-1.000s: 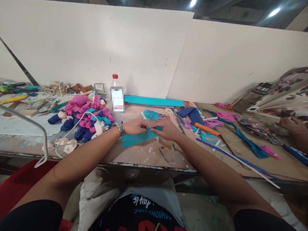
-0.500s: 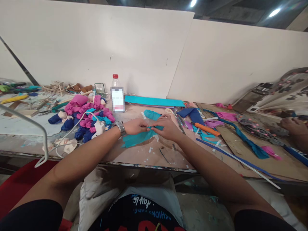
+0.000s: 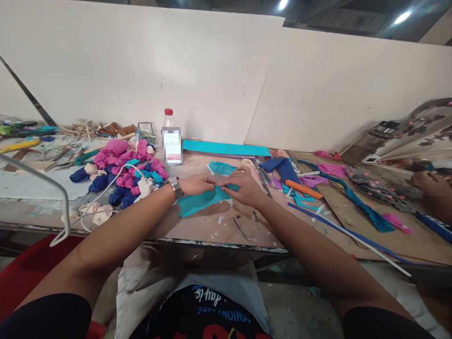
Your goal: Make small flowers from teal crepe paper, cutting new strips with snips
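A strip of turquoise crepe-like paper or cloth (image 3: 199, 203) hangs low over the table between my hands. My left hand (image 3: 200, 184), with a metal watch on its wrist, pinches the strip's upper edge. Close beside it, my right hand (image 3: 243, 187) grips the gathered end between thumb and fingers. Behind the right hand lies another turquoise piece (image 3: 221, 168), partly covered by the fingers. A small white scrap shows under the strip near the right hand.
Pink and navy crumpled bundles (image 3: 122, 169) and a white cable plug (image 3: 144, 187) lie left. A red-capped bottle (image 3: 169, 117) stands behind. An orange cutter (image 3: 302, 189), tape roll (image 3: 247, 162) and blue strip (image 3: 339, 228) are right. Another person's hand (image 3: 432, 183) shows at far right.
My left hand has shifted slightly left, away from the right fingertips, which stay on the strip. The turquoise strip now spreads a little differently below the hands.
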A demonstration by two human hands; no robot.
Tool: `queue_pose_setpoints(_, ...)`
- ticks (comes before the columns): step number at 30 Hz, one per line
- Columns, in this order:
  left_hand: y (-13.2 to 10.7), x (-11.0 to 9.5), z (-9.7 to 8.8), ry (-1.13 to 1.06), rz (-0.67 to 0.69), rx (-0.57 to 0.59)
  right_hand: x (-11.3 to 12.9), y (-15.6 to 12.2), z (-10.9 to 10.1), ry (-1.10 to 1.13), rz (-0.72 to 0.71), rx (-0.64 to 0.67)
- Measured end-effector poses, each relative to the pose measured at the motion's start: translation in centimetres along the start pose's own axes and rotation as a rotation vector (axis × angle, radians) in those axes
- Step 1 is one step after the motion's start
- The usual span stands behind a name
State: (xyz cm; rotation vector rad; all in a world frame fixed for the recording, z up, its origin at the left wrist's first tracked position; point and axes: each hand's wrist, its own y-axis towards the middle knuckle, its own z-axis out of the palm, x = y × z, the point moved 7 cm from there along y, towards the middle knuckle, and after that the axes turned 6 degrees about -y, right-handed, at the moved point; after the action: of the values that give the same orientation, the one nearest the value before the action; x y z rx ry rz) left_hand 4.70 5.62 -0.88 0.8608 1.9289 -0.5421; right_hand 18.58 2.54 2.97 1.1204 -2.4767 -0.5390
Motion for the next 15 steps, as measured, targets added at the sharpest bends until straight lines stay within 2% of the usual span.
queue_pose_setpoints(8,-0.02,0.29,-0.07,-0.042,-0.037,-0.008,0.27,-0.08,0.04,-0.018,-0.038,0.001)
queue_pose_setpoints(11,-0.05,0.29,-0.47,-0.028,-0.057,-0.065,0.40,-0.09,-0.02,-0.041,-0.060,-0.007)
queue_pose_setpoints(15,0.00,-0.31,-0.58,-0.004,0.013,-0.077,0.31,-0.08,-0.02,-0.040,-0.058,-0.012)
